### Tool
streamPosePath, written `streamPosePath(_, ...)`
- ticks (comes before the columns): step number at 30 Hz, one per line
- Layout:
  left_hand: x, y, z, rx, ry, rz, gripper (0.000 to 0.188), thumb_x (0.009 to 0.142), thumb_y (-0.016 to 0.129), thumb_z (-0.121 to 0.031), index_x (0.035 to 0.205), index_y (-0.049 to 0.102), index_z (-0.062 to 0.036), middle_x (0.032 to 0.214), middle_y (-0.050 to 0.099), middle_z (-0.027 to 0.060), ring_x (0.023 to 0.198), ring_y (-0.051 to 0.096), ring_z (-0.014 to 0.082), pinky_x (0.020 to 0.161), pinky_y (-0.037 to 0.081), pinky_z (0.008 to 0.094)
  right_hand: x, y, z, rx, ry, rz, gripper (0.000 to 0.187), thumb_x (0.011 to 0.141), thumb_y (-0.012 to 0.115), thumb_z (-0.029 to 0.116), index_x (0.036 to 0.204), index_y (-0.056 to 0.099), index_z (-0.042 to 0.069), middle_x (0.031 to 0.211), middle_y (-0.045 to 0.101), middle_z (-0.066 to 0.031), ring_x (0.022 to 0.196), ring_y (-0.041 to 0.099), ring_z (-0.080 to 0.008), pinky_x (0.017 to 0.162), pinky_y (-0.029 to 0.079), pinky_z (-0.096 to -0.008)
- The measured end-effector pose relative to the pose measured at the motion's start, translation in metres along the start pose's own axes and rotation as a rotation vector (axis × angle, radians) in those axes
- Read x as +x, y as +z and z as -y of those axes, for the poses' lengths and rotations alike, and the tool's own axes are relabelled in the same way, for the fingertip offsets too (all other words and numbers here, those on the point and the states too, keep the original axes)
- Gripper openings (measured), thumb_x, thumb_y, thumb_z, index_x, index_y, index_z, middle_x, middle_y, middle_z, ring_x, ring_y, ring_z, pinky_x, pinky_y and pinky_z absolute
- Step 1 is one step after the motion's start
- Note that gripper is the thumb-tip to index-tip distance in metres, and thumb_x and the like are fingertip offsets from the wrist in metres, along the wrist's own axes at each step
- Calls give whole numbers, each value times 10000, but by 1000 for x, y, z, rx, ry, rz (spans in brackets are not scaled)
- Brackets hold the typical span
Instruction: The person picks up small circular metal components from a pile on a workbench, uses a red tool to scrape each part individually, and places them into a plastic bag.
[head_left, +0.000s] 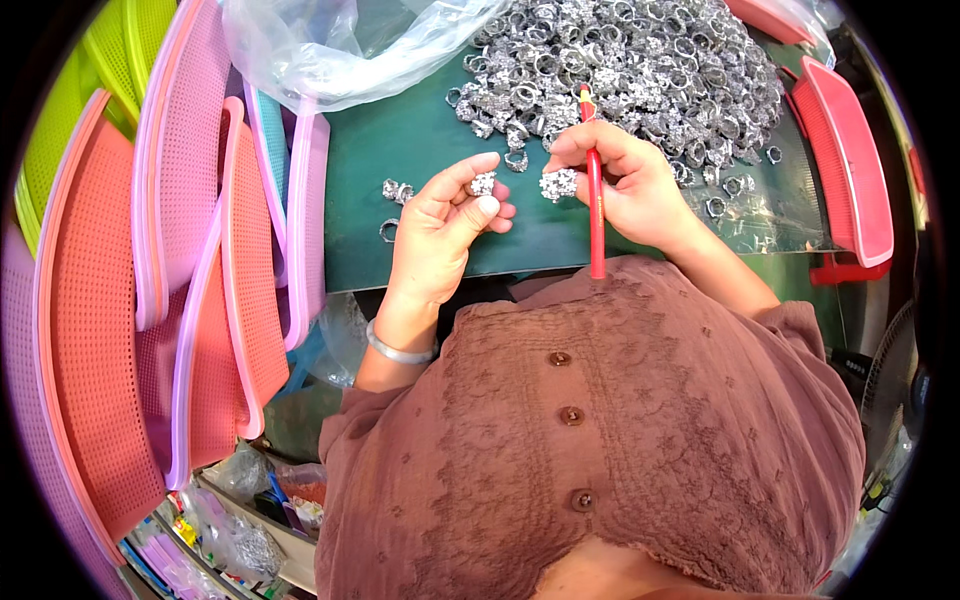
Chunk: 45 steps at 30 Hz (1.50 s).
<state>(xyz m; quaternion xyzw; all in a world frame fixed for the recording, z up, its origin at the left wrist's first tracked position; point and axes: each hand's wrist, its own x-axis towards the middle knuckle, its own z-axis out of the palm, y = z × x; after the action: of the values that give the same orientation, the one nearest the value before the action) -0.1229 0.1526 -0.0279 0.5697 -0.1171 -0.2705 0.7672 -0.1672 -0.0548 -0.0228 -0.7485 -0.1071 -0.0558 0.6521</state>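
Observation:
My left hand [432, 235] pinches a silver ring [482, 184] with a clustered, studded top between thumb and forefinger, above the near side of the green tabletop. Close by on the right, my right hand [640, 185] is closed on a slim red pencil-like stick [597, 215], which points away from me and has something yellowish around its far end. The same fingers also grip another studded silver ring [558, 184]. Just beyond both hands lies a large pile of silver rings [640, 70]. A few loose rings [398, 191] rest left of my left hand.
Stacked purple, orange and green perforated plastic baskets [90, 330] crowd the left side. A clear plastic bag [340, 50] lies at the far left of the green table [370, 150]. On the right edge stands a red basket [845, 160]. Below left, bins hold bagged items [240, 540].

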Motion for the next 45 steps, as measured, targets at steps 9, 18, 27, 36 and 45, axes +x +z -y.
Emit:
streamPosePath(9, 4, 6, 4, 13, 14, -29, 346, 817, 578, -7, 1156, 510, -8, 890, 574, 70, 763, 583, 136, 665, 496, 244, 1, 1, -3, 13, 4, -1, 328, 736, 480, -128, 1038, 511, -4, 962, 570, -64, 938, 582, -148, 831, 456, -274)
streamPosePath(18, 4, 5, 9, 99, 11, -48, 322, 812, 574, 7, 1129, 518, -4, 857, 565, 46, 755, 566, 108, 653, 484, 228, 3, 4, -8, -1, -33, -33, 275, 756, 490, -106, 1008, 532, -4, 950, 598, -76, 916, 608, -163, 771, 489, -263)
streamPosePath(27, -21, -39, -3, 550, 210, -381, 289, 780, 622, -15, 1063, 563, -9, 760, 542, -2, 647, 504, 47, 557, 408, 169, 1, -1, -5, -33, 27, 3, 330, 727, 459, -124, 1025, 519, 5, 996, 542, -61, 939, 576, -151, 826, 446, -267)
streamPosePath(36, -42, -73, -1, 1361, 153, -555, 340, 737, 651, -139, 1016, 575, 40, 789, 536, 103, 580, 501, 144, 546, 427, 264, 4, 5, -11, -87, -36, -20, 299, 734, 514, -101, 1003, 535, 27, 916, 601, -59, 878, 602, -144, 756, 478, -248)
streamPosePath(45, -27, -70, -9, 1470, 321, -507, 381, 707, 658, -98, 1073, 572, -37, 953, 535, 138, 836, 532, 260, 710, 440, 337, 1, 2, -10, -81, -73, -18, 309, 731, 514, -107, 1010, 526, 24, 930, 591, -61, 875, 604, -151, 760, 480, -253)
